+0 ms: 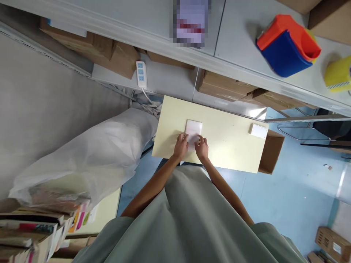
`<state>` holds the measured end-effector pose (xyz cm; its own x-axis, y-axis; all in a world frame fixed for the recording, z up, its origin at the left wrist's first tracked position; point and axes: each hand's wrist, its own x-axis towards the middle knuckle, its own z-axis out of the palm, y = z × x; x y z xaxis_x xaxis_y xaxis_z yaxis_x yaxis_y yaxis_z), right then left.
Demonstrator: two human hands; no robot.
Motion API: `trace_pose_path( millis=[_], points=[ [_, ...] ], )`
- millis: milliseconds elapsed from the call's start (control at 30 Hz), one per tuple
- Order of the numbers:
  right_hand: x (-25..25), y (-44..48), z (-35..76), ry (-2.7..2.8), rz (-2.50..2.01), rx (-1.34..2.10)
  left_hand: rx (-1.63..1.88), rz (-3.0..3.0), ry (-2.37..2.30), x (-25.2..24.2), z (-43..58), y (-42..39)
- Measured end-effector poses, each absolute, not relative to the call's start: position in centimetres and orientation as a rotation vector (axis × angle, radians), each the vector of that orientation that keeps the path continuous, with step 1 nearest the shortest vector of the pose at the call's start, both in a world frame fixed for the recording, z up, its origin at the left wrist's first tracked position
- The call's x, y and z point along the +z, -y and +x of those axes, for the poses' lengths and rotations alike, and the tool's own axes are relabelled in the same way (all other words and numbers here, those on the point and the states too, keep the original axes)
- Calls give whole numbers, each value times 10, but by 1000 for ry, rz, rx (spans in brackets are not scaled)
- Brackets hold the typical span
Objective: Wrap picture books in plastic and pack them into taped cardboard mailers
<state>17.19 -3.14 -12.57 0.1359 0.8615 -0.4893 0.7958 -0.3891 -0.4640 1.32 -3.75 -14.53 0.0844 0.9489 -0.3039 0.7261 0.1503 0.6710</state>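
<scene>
A flat, pale rectangular packet [194, 128] lies on the cream tabletop [225, 142], and its kind cannot be made out. Some whitish, film-like material seems to extend from its near end between the hands. At its near left side, my left hand [181, 147] has its fingers closed on the edge. Across from it, my right hand [202, 148] pinches the near right edge with thumb and fingers. A small white box [258, 130] sits at the right end of the same tabletop.
An open cardboard box [271, 151] stands beyond the table's right end. Above the far edge runs a grey shelf [109, 16], holding a red and blue holder [287, 47] and yellow tape [338, 75]. A power strip [141, 75] lies lower. Left is a large plastic bag [95, 146].
</scene>
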Motion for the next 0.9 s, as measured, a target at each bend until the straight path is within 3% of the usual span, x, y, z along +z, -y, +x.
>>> trace_pose_path(
  millis=[333, 667, 900],
  points=[
    [-117, -49, 58, 1797, -2295, 1103, 370, 1635, -1805, -151, -92, -27],
    [-109, -53, 68, 1794, -2228, 1148, 213, 1621, -1758, -137, -91, -39],
    [-96, -22, 80, 1797, -2023, 1090, 356, 1628, -1724, -109, -110, 6]
  ],
)
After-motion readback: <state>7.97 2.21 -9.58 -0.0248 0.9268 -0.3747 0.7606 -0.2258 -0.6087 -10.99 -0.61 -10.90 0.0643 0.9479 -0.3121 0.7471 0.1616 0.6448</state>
